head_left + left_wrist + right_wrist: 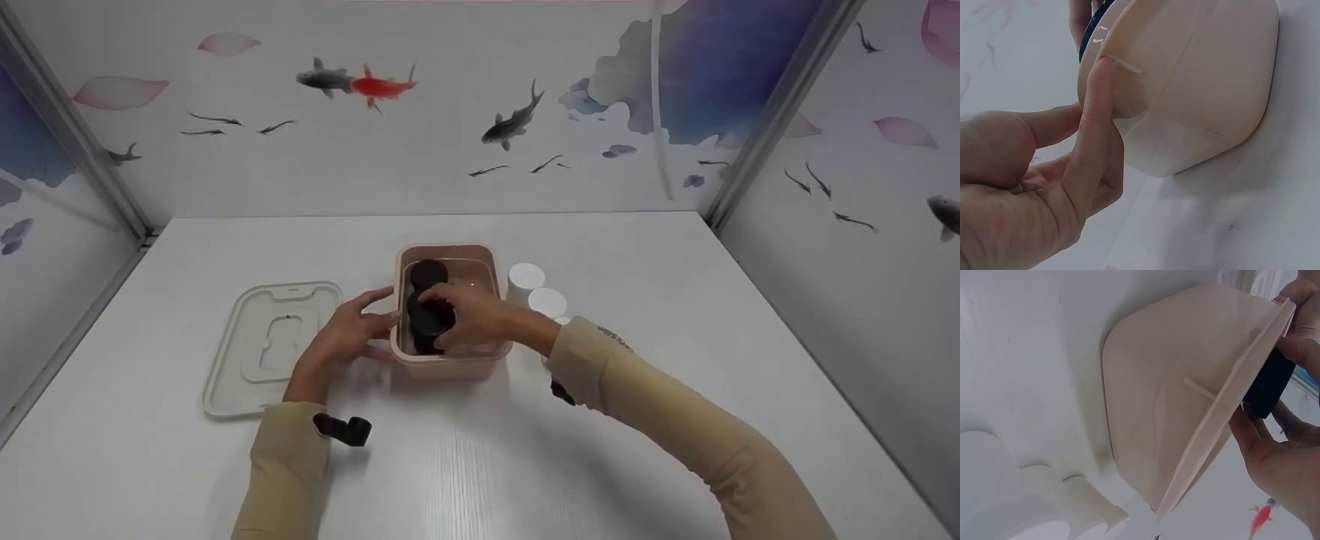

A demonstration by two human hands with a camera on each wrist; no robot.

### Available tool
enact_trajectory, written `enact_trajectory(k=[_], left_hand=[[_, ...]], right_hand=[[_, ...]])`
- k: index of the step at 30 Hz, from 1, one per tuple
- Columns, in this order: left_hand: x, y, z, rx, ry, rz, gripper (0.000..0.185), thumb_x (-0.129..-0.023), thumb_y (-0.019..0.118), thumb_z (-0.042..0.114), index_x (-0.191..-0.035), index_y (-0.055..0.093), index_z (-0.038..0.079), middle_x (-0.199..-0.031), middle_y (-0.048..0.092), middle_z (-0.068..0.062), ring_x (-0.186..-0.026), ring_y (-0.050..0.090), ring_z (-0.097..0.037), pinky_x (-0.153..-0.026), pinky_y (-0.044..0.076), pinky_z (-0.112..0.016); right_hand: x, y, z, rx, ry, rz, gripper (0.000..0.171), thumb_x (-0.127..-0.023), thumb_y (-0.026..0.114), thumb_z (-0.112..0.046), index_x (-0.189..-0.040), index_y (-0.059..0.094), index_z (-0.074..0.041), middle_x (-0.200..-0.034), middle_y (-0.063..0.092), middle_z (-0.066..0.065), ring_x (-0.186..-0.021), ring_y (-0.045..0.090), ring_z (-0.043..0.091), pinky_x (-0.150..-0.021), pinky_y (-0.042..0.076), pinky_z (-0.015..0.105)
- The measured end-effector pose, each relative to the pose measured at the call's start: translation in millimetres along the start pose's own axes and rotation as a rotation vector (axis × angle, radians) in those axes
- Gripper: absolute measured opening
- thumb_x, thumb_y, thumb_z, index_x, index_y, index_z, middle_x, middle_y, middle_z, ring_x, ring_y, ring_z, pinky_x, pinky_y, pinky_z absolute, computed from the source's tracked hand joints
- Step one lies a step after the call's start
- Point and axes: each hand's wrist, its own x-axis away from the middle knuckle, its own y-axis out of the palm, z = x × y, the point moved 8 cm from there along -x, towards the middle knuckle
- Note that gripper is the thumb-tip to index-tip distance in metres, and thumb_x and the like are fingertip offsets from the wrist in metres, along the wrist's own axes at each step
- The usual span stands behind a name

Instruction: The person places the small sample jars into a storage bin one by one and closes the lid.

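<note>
In the head view a pink plastic box (450,367) stands without its lid on the table. My right hand (476,315) reaches over its right side and grips a black cylindrical canister (430,321) with thumb and fingers. The canister (1268,385) shows partly above the rim in the right wrist view. Another black canister (429,274) is in the box's far left corner, and more black shows between them, partly covered by fingers. My left hand (349,330) holds the box's left rim, thumb at the edge and a finger (1100,90) under the lip.
A pale rectangular lid (225,375) lies flat to the left, partly behind my left hand. White cylindrical containers (526,279) stand in a row close to the box's right side, some hidden by my right forearm. Printed wall panels (450,165) enclose the table.
</note>
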Motion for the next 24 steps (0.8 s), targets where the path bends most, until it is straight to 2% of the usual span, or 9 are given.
enact_trajectory(k=[6,11,16,20,24], left_hand=[[-0.3,-0.1,0.0,-0.003,0.003,0.005,0.061,-0.104,0.055,0.018,-0.159,0.028,0.017,-0.143,0.055,-0.027,-0.115,0.066,-0.029,-0.076,0.066,-0.038],[-1.4,-1.1,-1.4,-0.001,-0.001,0.007,0.062,-0.104,0.056,0.020,-0.159,0.028,0.017,-0.144,0.054,-0.027,-0.117,0.066,-0.030,-0.076,0.066,-0.038],[-0.9,-0.3,-1.6,-0.006,0.008,-0.001,0.062,-0.104,0.056,0.019,-0.159,0.028,0.016,-0.143,0.055,-0.027,-0.115,0.067,-0.029,-0.077,0.066,-0.038],[-0.8,0.6,-0.9,0.009,0.010,-0.001,0.061,-0.104,0.056,0.017,-0.159,0.029,0.016,-0.141,0.057,-0.027,-0.113,0.068,-0.029,-0.074,0.066,-0.038],[0.3,1.2,0.8,0.016,0.012,0.001,0.063,-0.103,0.057,0.018,-0.159,0.029,0.015,-0.140,0.057,-0.027,-0.115,0.067,-0.032,-0.072,0.066,-0.038]], right_hand=[[-4.4,6.6,-0.7,0.093,0.014,-0.021,0.067,-0.083,0.083,-0.020,-0.142,0.053,-0.010,-0.143,0.055,0.012,-0.132,0.050,0.025,-0.115,0.046,0.043],[-7.1,10.7,-0.6,0.108,0.025,-0.012,0.065,-0.084,0.083,-0.021,-0.141,0.055,-0.010,-0.139,0.059,0.011,-0.128,0.054,0.024,-0.114,0.047,0.042],[-9.2,14.5,0.1,0.092,-0.001,0.005,0.063,-0.084,0.083,-0.021,-0.139,0.056,-0.008,-0.137,0.061,0.013,-0.126,0.057,0.025,-0.112,0.050,0.041],[-11.3,15.3,-0.8,0.039,-0.054,0.019,0.061,-0.082,0.084,-0.018,-0.135,0.058,-0.002,-0.133,0.063,0.016,-0.124,0.059,0.027,-0.109,0.052,0.041],[-11.9,13.9,1.0,-0.021,-0.062,0.020,0.061,-0.081,0.085,-0.015,-0.134,0.059,-0.001,-0.128,0.064,0.017,-0.118,0.062,0.029,-0.105,0.055,0.040]])
